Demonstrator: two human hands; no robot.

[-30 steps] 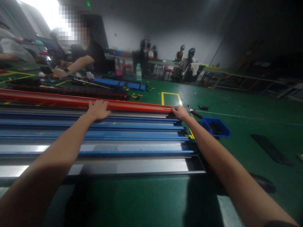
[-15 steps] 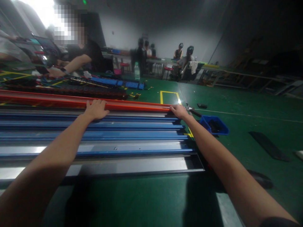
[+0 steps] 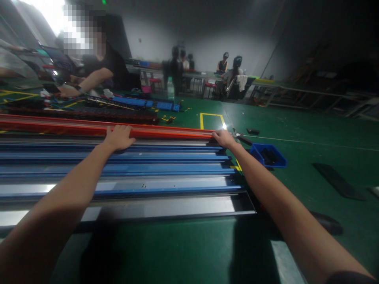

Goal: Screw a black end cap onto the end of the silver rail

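Note:
A long orange-red rail (image 3: pixel 171 131) lies across the far side of a row of long profiles. My left hand (image 3: pixel 119 138) is on its near edge, fingers over the top and thumb spread to the right. At the rail's right end my right hand (image 3: pixel 222 139) grips it, fingers closed round the edge. Nearer to me lie several blue profiles (image 3: pixel 177 168) side by side, and a silver profile with a black end (image 3: pixel 189 206) is the closest. Both undersides of my hands are hidden.
Right of my right hand are pliers (image 3: pixel 243 139) and a blue bin (image 3: pixel 276 156) with dark parts. Beyond the rail lie blue strips (image 3: pixel 133 101) and a bottle (image 3: pixel 171 90). A person in black (image 3: pixel 115 69) works at the far left; other people sit farther back.

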